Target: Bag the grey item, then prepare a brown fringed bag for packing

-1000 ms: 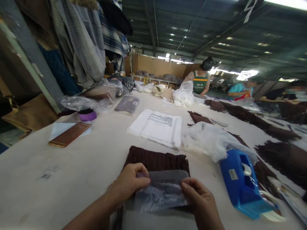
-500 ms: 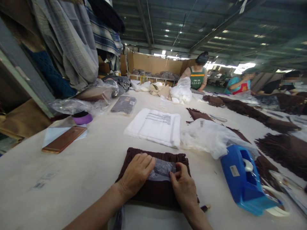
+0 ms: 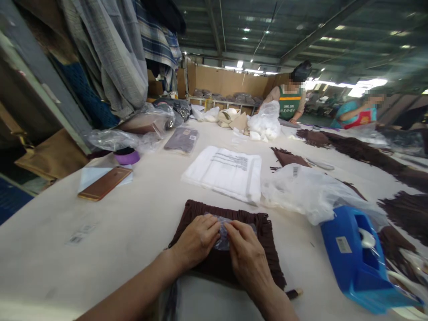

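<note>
A folded dark brown fringed scarf (image 3: 274, 249) lies on the table in front of me. On top of it is a small clear plastic packet (image 3: 222, 241), partly covered by my fingers. My left hand (image 3: 198, 237) is closed over the packet's left part, fingers together. Close beside it, my right hand (image 3: 248, 252) pinches at the packet's upper middle, thumb hidden beneath the fingers. Both hands lean on the scarf. What the packet contains is too small to make out.
A blue tape dispenser (image 3: 356, 258) stands at the right, beside a crumpled plastic bag (image 3: 301, 191). Ahead lies a stack of white printed bags (image 3: 224, 171). A phone (image 3: 105, 183) and a purple tape roll (image 3: 127, 157) are at the left. Co-workers (image 3: 290, 104) stand across the table.
My right hand has moved left from the packet's right end toward its middle, nearer my left hand. The left hand stays on the packet. The whole view has shifted slightly.
</note>
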Tool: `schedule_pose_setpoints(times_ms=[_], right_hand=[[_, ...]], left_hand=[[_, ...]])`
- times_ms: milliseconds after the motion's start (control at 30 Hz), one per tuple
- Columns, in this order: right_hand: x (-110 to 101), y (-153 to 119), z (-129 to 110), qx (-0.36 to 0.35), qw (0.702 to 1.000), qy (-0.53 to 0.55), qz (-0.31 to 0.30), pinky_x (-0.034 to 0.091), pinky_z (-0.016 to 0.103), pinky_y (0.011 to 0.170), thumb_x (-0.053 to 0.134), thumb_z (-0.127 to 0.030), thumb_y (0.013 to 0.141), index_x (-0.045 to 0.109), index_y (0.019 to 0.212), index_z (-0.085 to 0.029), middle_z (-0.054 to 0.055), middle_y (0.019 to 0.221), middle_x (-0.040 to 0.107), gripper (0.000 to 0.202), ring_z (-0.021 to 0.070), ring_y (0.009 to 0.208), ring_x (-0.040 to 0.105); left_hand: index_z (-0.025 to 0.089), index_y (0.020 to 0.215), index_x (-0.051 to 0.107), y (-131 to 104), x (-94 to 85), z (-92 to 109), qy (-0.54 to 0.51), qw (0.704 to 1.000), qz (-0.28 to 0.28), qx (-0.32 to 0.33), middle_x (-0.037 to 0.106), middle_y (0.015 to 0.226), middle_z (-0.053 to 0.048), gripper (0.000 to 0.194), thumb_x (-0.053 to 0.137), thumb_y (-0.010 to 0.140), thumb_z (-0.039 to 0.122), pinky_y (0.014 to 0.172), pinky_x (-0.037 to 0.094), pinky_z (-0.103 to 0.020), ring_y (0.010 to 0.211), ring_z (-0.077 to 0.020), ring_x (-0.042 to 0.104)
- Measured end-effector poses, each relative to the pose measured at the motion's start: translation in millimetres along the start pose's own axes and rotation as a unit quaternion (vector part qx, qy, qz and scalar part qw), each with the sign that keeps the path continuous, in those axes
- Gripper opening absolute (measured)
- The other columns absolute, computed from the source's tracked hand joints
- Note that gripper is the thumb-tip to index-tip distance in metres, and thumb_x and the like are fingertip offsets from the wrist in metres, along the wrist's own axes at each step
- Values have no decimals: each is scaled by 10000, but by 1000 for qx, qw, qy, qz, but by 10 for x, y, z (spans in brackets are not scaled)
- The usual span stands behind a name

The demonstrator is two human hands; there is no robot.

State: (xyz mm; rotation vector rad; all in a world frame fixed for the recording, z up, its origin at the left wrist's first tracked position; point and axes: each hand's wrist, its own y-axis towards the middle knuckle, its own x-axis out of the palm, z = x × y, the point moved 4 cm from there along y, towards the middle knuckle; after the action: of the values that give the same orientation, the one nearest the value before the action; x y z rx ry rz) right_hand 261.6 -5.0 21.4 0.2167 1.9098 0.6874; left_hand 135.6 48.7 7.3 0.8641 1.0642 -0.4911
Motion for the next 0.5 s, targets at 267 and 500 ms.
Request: schedule_pose_setpoints(times_ms=[267, 500], right_hand=[[399, -211, 267, 22, 998, 3, -59, 448, 403, 890, 348, -327, 930, 529, 1220, -183, 106, 1110, 582, 371, 222, 1003, 524], [391, -221, 235, 7, 999, -16, -44, 425, 411, 886, 352, -320, 930, 516, 1229, -148, 124, 1110, 571, 382, 230, 988, 510]], left_hand=[[177, 999, 592, -690, -585, -387, -77, 969, 46, -231, 644, 1012, -74, 230, 422, 858, 241, 885, 478, -333, 975, -188, 580], [232, 920, 566, -1957, -597, -74, -93, 873, 4, -479, 639, 768, 11, 249, 550, 741, 405, 620, 490, -265, 703, -173, 611]])
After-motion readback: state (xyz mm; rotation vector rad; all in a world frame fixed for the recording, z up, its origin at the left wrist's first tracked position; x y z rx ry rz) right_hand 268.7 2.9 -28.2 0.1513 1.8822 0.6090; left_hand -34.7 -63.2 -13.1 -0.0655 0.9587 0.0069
